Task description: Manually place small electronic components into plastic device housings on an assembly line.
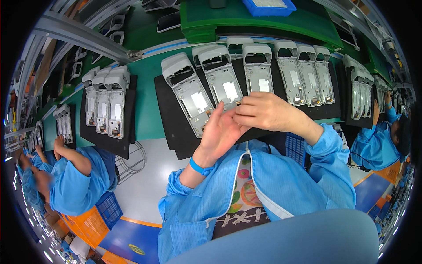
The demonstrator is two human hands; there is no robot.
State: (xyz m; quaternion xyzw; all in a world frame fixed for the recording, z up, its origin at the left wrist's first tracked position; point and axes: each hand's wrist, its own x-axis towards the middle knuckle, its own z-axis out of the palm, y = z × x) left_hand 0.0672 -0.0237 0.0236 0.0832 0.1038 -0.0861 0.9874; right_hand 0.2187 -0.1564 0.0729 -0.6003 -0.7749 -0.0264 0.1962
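A black mat [169, 123] lies on the green desk [146, 97], bearing a row of pale grey housings [252, 72]. Over the mat's near edge, the left grip [218, 132] is open, palm up, its fingers partly hidden; the right grip [263, 112] bends its fingers against it, and I cannot tell whether it pinches anything. Beyond the mat, a green shelf [228, 17] carries a blue tray [270, 12]. Left of the mat, a blue-clad co-worker [79, 176] sits near an orange crate [85, 224]; another person [378, 145] is to its right.
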